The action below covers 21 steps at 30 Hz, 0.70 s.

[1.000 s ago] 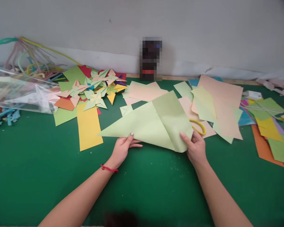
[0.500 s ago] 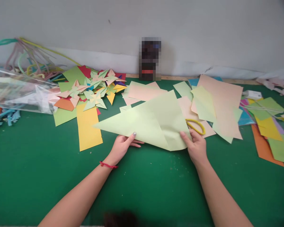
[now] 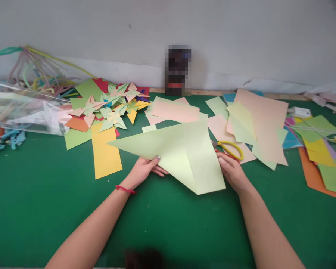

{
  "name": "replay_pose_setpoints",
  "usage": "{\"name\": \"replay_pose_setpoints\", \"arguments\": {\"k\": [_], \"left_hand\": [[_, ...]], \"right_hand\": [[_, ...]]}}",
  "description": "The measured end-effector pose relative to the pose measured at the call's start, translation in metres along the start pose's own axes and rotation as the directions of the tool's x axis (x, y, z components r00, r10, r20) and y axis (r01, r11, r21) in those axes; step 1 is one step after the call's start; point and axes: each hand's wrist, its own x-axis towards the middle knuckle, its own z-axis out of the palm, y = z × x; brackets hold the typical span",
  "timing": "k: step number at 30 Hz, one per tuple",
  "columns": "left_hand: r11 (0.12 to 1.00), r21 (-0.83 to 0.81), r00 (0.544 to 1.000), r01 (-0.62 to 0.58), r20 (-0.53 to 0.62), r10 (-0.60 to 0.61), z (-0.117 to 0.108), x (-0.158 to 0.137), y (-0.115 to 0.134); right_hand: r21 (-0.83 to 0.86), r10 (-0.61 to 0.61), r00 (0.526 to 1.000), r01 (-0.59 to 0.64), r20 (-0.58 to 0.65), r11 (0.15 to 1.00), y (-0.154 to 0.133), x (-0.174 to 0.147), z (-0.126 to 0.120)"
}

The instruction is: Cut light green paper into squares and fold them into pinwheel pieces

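Note:
A large pale green sheet of paper [image 3: 170,149], folded to a long point at its left, is held tilted above the table. My left hand [image 3: 147,168], with a red cord on the wrist, grips its lower edge, thumb on top and fingers underneath. My right hand [image 3: 231,170] is at the sheet's right edge, fingers extended and slightly bent, and does not pinch the lower right corner. Close beyond its fingertips lie scissors [image 3: 235,146] with a yellow and a red handle, their blades partly hidden by the sheet.
On the green table [image 3: 168,231], folded paper stars [image 3: 113,117] and a yellow sheet [image 3: 106,153] lie left. Pink sheets [image 3: 268,119] and coloured papers [image 3: 319,149] are right. A plastic bag [image 3: 30,112] lies far left. A blurred dark object [image 3: 177,71] stands by the wall.
The sheet has tilted, its lower right corner coming down and towards me. My right hand has let go of that corner and moved slightly outward beside the scissors. My left hand keeps its grip.

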Motion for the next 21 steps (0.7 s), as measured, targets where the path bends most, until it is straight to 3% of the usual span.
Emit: {"name": "replay_pose_setpoints", "arguments": {"k": [3, 6, 11, 15, 21], "left_hand": [[0.996, 0.084, 0.991, 0.043, 0.126, -0.053, -0.008, -0.002, 0.002], [0.985, 0.164, 0.981, 0.058, 0.176, -0.087, -0.01, -0.004, 0.003], [0.978, 0.207, 0.991, -0.006, 0.135, -0.023, -0.009, -0.005, 0.001], [0.984, 0.171, 0.992, -0.04, 0.124, 0.018, -0.008, -0.005, 0.0], [0.97, 0.242, 0.996, 0.014, 0.087, -0.036, -0.007, -0.005, 0.004]], "right_hand": [[0.042, 0.045, 0.998, -0.047, 0.05, 0.998, -0.006, 0.005, 0.003], [0.028, 0.057, 0.998, -0.057, 0.02, 0.998, -0.011, 0.008, 0.013], [-0.06, 0.097, 0.993, -0.101, -0.072, 0.993, -0.011, 0.007, 0.022], [-0.045, 0.16, 0.987, -0.16, -0.015, 0.986, -0.014, 0.004, 0.024], [-0.053, 0.181, 0.983, -0.181, 0.0, 0.982, -0.023, 0.001, 0.029]]}}
